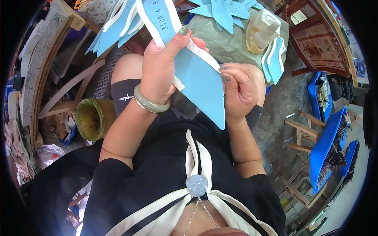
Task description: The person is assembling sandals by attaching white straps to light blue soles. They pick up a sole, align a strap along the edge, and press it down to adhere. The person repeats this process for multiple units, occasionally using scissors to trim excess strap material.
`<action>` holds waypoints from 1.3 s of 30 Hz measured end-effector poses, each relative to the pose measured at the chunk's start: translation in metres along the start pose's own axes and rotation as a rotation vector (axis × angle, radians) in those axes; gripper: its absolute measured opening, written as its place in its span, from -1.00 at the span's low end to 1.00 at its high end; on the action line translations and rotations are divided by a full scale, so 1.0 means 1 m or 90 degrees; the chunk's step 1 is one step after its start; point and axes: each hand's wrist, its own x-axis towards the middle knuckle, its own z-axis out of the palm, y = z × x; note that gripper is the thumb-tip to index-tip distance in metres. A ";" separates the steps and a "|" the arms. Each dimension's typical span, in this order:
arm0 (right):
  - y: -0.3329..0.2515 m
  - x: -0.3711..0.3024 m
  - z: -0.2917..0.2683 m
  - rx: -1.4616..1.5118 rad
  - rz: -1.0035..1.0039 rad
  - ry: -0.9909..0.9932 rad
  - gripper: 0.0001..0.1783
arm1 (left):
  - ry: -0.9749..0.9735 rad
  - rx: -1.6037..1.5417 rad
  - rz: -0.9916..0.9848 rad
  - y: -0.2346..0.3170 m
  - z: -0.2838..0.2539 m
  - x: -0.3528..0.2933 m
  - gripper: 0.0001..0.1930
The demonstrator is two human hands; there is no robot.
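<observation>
A pale blue, pointed shoe insole [199, 84] is held tilted above my lap. My left hand [159, 65] is closed around its middle, the thumb on top and the fingers underneath. A white strip [206, 58] runs along the insole's edges; its short end hangs over the near left edge. At the right edge, my right hand [241, 88] pinches the strip between thumb and forefinger, where the strip meets the blue surface. My right hand's other fingers are curled in.
Ahead, a grey-green covered stand [208, 27] bears loose blue insoles [224, 13], a translucent nozzle bottle [263, 37] and edged insoles [273, 59]. More edged insoles [114, 29] are stacked at far left. A yellow-lined bin [88, 120], a wooden chair [321, 43] and blue trays [325, 151] stand around.
</observation>
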 end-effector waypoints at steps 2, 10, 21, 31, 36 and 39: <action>-0.001 0.001 -0.001 -0.033 -0.021 -0.005 -0.96 | -0.008 0.009 0.005 -0.002 -0.001 0.001 -0.69; -0.005 -0.004 -0.009 0.053 0.153 -0.016 -0.90 | -0.017 0.085 0.041 0.001 0.001 0.005 -0.70; -0.010 0.001 -0.013 0.157 0.528 -0.046 -0.74 | -0.053 0.165 0.160 -0.010 0.018 0.010 -0.73; -0.017 -0.012 0.006 0.012 0.460 -0.002 -0.82 | -0.121 0.077 0.024 -0.023 0.005 0.030 -0.77; -0.019 -0.015 -0.016 0.240 0.687 -0.133 -0.63 | -0.161 0.040 -0.063 -0.020 0.006 0.036 -0.73; -0.021 -0.020 -0.008 0.071 0.625 -0.102 -0.52 | -0.194 0.048 -0.056 -0.026 0.009 0.038 -0.69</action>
